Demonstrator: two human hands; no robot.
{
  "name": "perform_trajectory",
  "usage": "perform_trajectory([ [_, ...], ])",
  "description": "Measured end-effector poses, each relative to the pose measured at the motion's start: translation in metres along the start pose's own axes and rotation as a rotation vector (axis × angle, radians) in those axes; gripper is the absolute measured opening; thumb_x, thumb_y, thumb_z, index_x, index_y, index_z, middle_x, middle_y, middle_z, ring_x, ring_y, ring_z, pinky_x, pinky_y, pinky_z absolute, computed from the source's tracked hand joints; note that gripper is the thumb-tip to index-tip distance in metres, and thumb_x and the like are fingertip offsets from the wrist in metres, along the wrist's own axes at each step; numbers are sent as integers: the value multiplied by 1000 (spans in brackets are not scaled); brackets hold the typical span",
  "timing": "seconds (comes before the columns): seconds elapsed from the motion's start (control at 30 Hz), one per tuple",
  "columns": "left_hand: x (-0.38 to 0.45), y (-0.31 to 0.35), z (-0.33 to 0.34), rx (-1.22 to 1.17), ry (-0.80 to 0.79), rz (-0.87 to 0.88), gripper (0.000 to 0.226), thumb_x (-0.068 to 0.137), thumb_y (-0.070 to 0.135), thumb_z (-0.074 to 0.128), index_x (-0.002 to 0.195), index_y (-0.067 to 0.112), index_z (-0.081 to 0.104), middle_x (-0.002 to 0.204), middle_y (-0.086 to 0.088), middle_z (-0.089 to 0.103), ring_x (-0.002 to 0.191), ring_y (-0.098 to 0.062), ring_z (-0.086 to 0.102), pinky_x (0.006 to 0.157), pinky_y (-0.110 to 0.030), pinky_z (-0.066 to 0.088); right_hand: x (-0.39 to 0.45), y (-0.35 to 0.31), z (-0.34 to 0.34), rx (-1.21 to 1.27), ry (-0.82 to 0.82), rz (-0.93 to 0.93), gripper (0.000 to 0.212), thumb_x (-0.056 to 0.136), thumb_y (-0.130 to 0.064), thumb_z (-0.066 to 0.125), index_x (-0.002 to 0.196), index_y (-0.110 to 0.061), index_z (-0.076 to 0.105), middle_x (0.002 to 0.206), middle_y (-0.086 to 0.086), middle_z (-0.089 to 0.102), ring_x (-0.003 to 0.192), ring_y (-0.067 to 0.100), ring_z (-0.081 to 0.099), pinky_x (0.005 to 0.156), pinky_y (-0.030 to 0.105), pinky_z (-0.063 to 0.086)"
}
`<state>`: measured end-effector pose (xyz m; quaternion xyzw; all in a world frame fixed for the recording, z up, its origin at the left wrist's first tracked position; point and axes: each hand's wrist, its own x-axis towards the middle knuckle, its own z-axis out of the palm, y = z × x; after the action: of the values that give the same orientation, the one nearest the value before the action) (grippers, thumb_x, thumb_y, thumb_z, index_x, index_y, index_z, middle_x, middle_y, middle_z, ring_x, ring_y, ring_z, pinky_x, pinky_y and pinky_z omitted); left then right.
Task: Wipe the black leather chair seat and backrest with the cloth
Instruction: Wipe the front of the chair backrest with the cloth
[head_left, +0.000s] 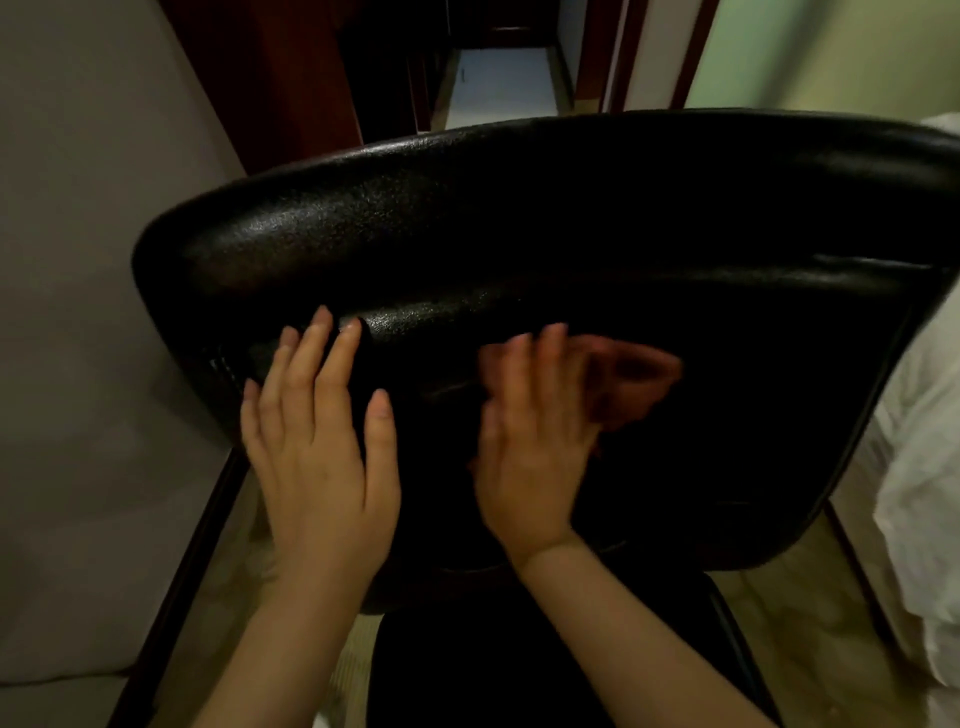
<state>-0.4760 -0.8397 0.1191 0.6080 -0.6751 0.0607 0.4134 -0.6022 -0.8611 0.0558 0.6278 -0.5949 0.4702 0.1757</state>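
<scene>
Low in the frame, two bare forearms reach up from the bottom edge. The left hand (322, 457) lies flat on the black leather backrest (519, 234), fingers straight and spread. Just right of it, the right hand (530, 447) presses a reddish cloth (634, 379) against the leather; the cloth sticks out beyond its fingertips toward centre right, blurred. Beyond the chair's top edge, a dark wooden doorway (291, 78) fills the upper middle.
</scene>
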Motion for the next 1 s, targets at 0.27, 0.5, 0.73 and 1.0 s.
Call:
perform_trajectory([
  [0.27,-8,-6,-6,41,-16,33,49,94,29,32,140,12,33,148,-7,32,139,-19,19,112,-51,17,-52,70,-29,-191,-337,-783,60,94,-22,37,149,-29,14,158,-4,-1,144,11,2,111,36,15],
  [0.5,-21,-13,-5,-173,49,-156,53,94,33,29,143,12,25,148,3,17,139,-17,17,114,-40,17,40,28,-33,-17,35,121,49,100,-33,24,145,-17,17,153,12,17,142,25,10,114,42,13],
  [0.73,-31,-17,-10,-507,153,-311,54,93,45,25,141,27,9,143,21,18,136,5,21,113,-19,20,-13,-45,9,123,-311,-568,54,93,-19,44,144,-18,24,152,-2,23,143,12,8,105,39,27],
  [1.0,-42,-26,-27,-589,99,-381,51,88,65,23,136,50,15,139,32,23,132,1,31,106,-13,28,2,9,-22,-140,-306,-786,60,88,-17,40,145,-27,23,155,0,13,144,15,7,107,40,21],
])
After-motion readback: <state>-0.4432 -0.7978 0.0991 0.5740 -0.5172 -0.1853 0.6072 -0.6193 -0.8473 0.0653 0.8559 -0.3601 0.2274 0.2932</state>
